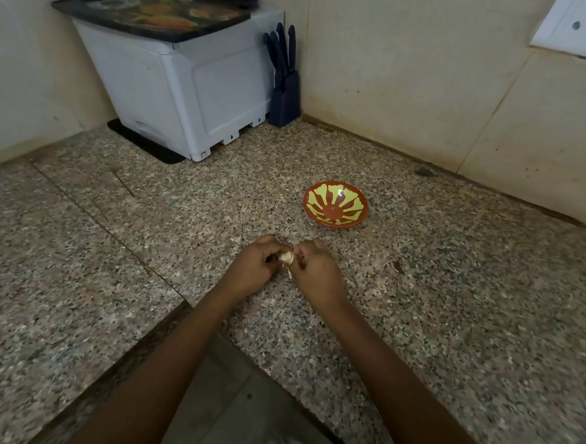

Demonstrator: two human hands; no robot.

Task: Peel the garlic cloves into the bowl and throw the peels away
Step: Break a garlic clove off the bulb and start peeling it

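I hold a garlic clove (286, 256) between both hands just above the desk (147, 219). My left hand (251, 267) pinches it from one side and my right hand (316, 273) from the other, so each grip is closed on the clove, with the fingers curled in around it. Only a pale sliver shows between my fingertips; too little is visible for me to tell which way its long axis runs. A thin scrap of skin (290, 274) hangs below the gap between my hands, and I take it for peel that is coming loose. The bowl (364, 209) sits on the desk ahead of me and off to the right, well apart from my hands, and I see no clove in it yet. I judge, then, that the peeling has barely started. What matters for the next move is that the bowl lies on my right hand's side — once the clove is bare, that hand has the shorter reach forward and to the right to drop it in, while the left keeps the peel to throw away.
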